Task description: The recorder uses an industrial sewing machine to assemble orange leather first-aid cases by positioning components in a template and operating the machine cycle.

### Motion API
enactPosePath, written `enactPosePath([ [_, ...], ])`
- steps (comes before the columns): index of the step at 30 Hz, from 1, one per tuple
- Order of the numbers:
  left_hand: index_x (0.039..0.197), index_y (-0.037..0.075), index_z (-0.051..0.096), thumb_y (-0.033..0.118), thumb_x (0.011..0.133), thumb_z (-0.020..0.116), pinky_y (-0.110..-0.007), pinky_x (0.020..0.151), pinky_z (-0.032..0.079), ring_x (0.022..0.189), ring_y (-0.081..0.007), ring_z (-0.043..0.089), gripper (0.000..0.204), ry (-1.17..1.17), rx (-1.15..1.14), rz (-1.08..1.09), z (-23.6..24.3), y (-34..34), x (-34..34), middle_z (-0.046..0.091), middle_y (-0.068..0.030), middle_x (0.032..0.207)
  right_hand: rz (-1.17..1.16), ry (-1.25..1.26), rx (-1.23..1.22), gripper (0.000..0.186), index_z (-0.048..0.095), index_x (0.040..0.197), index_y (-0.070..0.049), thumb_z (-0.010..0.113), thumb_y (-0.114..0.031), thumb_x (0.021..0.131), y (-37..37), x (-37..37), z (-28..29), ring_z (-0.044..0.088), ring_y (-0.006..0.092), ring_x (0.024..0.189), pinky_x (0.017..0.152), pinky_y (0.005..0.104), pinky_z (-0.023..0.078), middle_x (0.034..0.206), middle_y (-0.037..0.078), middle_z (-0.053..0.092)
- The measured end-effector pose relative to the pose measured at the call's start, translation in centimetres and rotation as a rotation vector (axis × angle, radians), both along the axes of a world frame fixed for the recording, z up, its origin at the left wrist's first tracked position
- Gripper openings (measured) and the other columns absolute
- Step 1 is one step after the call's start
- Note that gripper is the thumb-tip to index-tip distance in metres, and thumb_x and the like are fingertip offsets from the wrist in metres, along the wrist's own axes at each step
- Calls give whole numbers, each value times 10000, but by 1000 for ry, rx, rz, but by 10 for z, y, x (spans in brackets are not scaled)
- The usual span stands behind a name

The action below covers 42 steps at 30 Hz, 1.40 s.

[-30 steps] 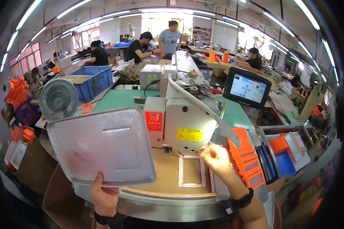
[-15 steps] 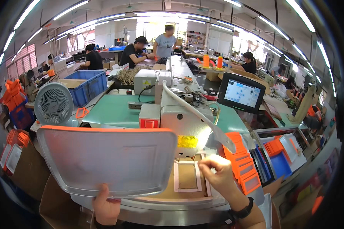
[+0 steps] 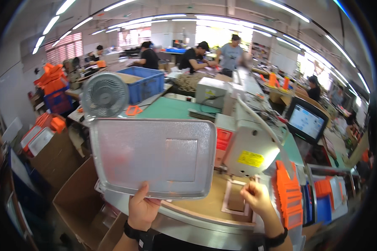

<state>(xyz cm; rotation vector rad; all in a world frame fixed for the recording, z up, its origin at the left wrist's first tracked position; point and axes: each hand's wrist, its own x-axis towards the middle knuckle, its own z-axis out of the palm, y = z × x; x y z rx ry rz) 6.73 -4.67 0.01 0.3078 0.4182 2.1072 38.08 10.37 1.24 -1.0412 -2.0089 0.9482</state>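
My left hand (image 3: 141, 212) grips the lower edge of a large translucent grey plastic panel (image 3: 134, 163), thumb on its near face. The panel has rounded corners, a raised rim and a rectangular outline at its right side; it is held tilted up. My right hand (image 3: 257, 197) is closed, fingertips pinched together; anything between them is too small to make out. It hovers at a pale rectangular frame (image 3: 227, 196) on the tan work plate (image 3: 201, 192), below the head of a large white sewing machine (image 3: 249, 144).
Orange framed pieces (image 3: 290, 196) lie stacked right of the plate. A control screen (image 3: 308, 118) stands behind them. A fan (image 3: 106, 95) and a blue crate (image 3: 144, 87) are at the far left. An open cardboard box (image 3: 77, 196) sits low at left. Other people work farther back.
The view has turned left, so the scene sits farther right. The panel has tilted; its orange top edge no longer shows and its rectangular outline is clearer. My right hand stays pinched near the frame.
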Motion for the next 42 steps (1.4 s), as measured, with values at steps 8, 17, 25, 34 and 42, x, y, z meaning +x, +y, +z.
enactPosePath([
  [8, 1261, 76, 566, -19, 944, 596, -372, 810, 561, 1057, -216, 637, 333, -70, -120, 617, 7, -68, -112, 632, -80, 1205, 221, -64, -313, 157, 702, 1042, 31, 676, -39, 903, -41, -15, 20, 653, 97, 765, 679, 252, 530, 811, 48, 700],
  [17, 1347, -32, 425, -43, 780, 590, -367, 982, 483, 1140, -296, 609, 590, 767, -1220, 1307, -151, -198, -287, 607, -180, 1221, 411, -164, -153, 159, 668, 1083, 23, 617, -69, 963, -27, -16, 4, 636, 176, 838, 768, 298, 510, 959, 98, 695],
  [25, 1437, -25, 331, 98, 816, 764, -365, 1025, 458, 1211, -272, 580, 767, 630, -883, 660, -309, -85, -308, 571, -189, 1327, 391, -198, -260, 232, 663, 1126, 5, 656, -117, 928, -21, -14, 7, 635, 197, 847, 767, 335, 516, 954, 100, 687],
  [34, 1462, -9, 446, 264, 999, 582, -358, 1049, 436, 1287, -255, 496, 555, 270, -691, 43, -372, -99, -372, 552, -152, 1391, 276, -396, -28, 222, 695, 1106, -44, 703, -129, 901, -55, -47, 25, 701, 276, 862, 761, 361, 572, 1014, 137, 701],
  [42, 1388, -9, 509, 222, 1012, 566, -340, 886, 533, 1036, -188, 629, 445, 780, -811, 20, -336, -90, -398, 651, -97, 1186, 780, -170, 271, 424, 578, 1328, -56, 678, -146, 926, -103, -58, 24, 499, 351, 1335, 1091, 413, 453, 1488, 177, 465],
])
